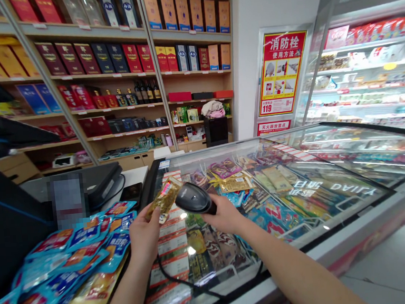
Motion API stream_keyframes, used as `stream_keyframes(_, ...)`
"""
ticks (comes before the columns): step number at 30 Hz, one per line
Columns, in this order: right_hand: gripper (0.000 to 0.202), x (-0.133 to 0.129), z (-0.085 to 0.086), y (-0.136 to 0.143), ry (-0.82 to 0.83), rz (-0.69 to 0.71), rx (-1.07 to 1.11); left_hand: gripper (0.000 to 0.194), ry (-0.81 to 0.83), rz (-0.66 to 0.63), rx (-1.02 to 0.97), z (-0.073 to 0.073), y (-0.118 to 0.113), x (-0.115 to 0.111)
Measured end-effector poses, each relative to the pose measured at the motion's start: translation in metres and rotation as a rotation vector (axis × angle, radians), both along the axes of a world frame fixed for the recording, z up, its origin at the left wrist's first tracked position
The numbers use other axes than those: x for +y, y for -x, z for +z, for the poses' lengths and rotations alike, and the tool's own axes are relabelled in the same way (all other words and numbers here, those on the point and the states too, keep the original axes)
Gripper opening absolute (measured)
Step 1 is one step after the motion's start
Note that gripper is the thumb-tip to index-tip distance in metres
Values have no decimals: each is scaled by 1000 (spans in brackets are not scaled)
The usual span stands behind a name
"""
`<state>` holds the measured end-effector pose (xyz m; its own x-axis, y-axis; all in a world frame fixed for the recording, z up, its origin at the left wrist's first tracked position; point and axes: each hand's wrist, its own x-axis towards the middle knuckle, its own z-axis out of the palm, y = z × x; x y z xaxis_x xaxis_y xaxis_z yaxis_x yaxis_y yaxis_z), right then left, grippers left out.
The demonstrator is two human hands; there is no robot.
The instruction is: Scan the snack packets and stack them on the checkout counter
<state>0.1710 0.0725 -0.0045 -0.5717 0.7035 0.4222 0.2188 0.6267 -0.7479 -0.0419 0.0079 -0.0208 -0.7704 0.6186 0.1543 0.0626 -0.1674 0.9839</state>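
Pinched in my left hand [146, 229] is a gold snack packet [166, 197], tilted over the left end of the freezer lid. My right hand [225, 214] grips a black barcode scanner [193, 198], its head close beside the packet. A black cable [186, 282] loops across the glass below the scanner. Another gold packet [234, 184] lies beyond the scanner, near a blue packet [236, 198]. To the left of my forearm, many blue and red snack packets [80, 257] are piled up, with a few gold ones [94, 287] among them.
The glass-topped freezer [324, 226] full of ice creams stretches to the right. A black device [106, 178] and a phone [132, 192] sit on the counter at left. Shelves of boxed bottles [114, 57] line the back wall; a lit refrigerated display [370, 73] stands far right.
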Motion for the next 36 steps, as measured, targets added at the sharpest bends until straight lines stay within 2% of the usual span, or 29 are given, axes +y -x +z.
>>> stream_keyframes(12,25,-1,1,0,10,-48,4,52,-4,-21,31,0,0,-2)
stream_keyframes(16,26,2,4,-4,-47,-96,-14,51,35,-1,24,6,0,-4)
stream_keyframes(20,27,11,11,-16,-108,-201,-29,53,70,-75,10,20,-7,-1)
stream_keyframes(23,25,21,19,-32,-156,-304,-17,47,77,-176,29,30,-27,7)
stream_keyframes(27,28,36,24,-62,-217,-456,6,37,92,-365,-40,37,-70,29)
stream_keyframes(31,29,54,15,-91,-230,-627,51,33,73,-478,-140,33,-115,59)
stream_keyframes(36,32,72,3,-116,-199,-853,62,28,74,-498,-121,21,-152,93)
